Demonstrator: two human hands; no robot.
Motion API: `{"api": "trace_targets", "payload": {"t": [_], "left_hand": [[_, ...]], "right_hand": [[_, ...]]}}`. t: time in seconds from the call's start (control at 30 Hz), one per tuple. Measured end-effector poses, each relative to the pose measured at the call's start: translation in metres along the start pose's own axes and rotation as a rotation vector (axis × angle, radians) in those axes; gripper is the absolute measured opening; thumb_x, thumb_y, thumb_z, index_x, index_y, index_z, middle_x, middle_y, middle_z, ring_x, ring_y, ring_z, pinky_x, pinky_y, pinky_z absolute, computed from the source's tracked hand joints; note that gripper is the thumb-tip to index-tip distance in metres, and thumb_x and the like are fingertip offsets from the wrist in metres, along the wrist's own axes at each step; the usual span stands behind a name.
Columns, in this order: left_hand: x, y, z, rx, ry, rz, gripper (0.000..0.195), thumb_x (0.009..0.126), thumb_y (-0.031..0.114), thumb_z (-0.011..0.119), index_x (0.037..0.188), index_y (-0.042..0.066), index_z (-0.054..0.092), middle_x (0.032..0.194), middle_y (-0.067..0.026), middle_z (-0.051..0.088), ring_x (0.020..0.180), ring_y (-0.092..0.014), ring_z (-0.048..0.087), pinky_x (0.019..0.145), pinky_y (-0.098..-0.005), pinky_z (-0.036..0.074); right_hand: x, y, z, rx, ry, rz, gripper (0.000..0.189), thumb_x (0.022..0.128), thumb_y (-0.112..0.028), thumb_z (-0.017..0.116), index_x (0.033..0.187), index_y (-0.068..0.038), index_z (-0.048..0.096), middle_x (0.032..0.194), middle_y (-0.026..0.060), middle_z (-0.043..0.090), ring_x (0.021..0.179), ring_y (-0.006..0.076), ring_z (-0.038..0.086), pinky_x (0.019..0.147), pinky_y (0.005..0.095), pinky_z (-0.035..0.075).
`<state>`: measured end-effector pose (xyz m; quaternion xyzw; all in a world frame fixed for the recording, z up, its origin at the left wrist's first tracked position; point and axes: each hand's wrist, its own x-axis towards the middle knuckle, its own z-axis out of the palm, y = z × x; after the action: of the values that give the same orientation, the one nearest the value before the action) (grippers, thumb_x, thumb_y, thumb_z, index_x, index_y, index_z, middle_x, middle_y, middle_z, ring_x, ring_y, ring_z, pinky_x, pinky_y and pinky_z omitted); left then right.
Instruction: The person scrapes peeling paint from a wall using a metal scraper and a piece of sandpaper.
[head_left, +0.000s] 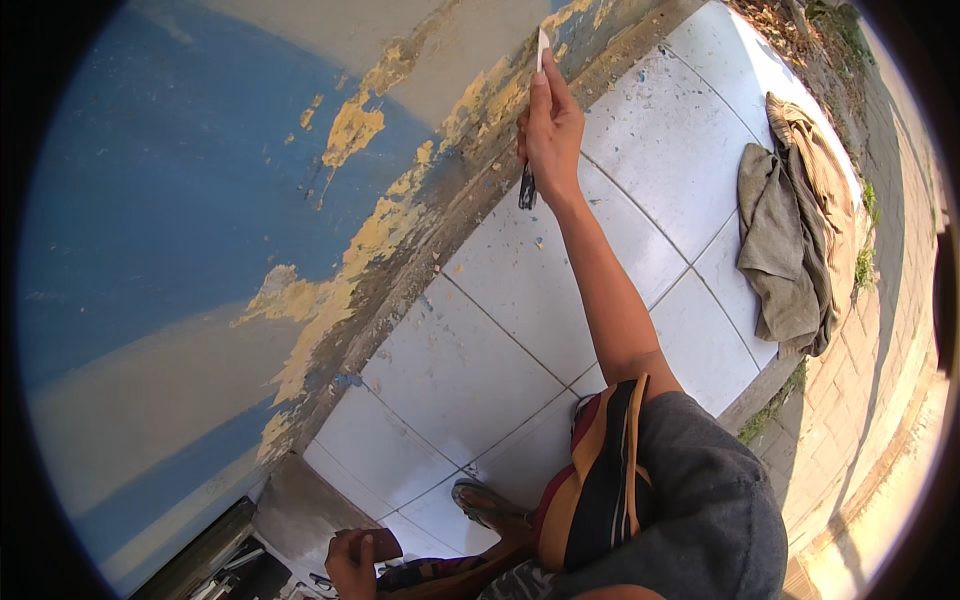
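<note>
My right hand grips a small knife-like scraper with a pale pointed blade and a black handle. Its tip is at the lower part of the painted wall, where blue and grey paint has flaked off. Beneath the flaked paint shows a yellowish patch running along the wall's foot. At the bottom left of the view, my left hand holds a flat brown piece, possibly folded sandpaper; what it is cannot be settled.
White floor tiles meet the wall, with paint chips scattered on them. A crumpled grey-brown cloth lies at the tiles' outer edge. Beyond is a paved path. My sandalled foot stands on the tiles; dark clutter sits bottom left.
</note>
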<state>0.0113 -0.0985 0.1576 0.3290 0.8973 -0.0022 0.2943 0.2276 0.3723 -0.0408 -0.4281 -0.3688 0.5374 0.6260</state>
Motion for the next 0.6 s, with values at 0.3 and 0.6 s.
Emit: {"api": "trace_targets", "payload": {"t": [0.3, 0.6], "left_hand": [[-0.007, 0.009, -0.005, 0.053, 0.021, -0.024, 0.025, 0.094, 0.021, 0.062, 0.105, -0.002, 0.065, 0.102, -0.0155, 0.064, 0.094, -0.026, 0.060, 0.084, -0.0337, 0.047], [0.000, 0.010, 0.000, -0.016, 0.009, -0.014, 0.026, 0.092, 0.021, 0.066, 0.106, -0.001, 0.065, 0.103, -0.0145, 0.065, 0.096, -0.024, 0.060, 0.086, -0.0346, 0.047]], "right_hand": [[-0.018, 0.026, 0.014, 0.008, -0.062, 0.010, 0.058, 0.103, -0.037, 0.044, 0.149, -0.003, 0.031, 0.053, -0.0060, 0.035, 0.040, 0.0045, 0.034, 0.036, 0.0243, 0.032], [-0.034, 0.007, 0.004, 0.021, -0.111, 0.123, 0.052, 0.104, -0.032, 0.044, 0.147, -0.006, 0.036, 0.053, -0.0077, 0.033, 0.043, 0.0026, 0.030, 0.038, 0.0230, 0.028]]}}
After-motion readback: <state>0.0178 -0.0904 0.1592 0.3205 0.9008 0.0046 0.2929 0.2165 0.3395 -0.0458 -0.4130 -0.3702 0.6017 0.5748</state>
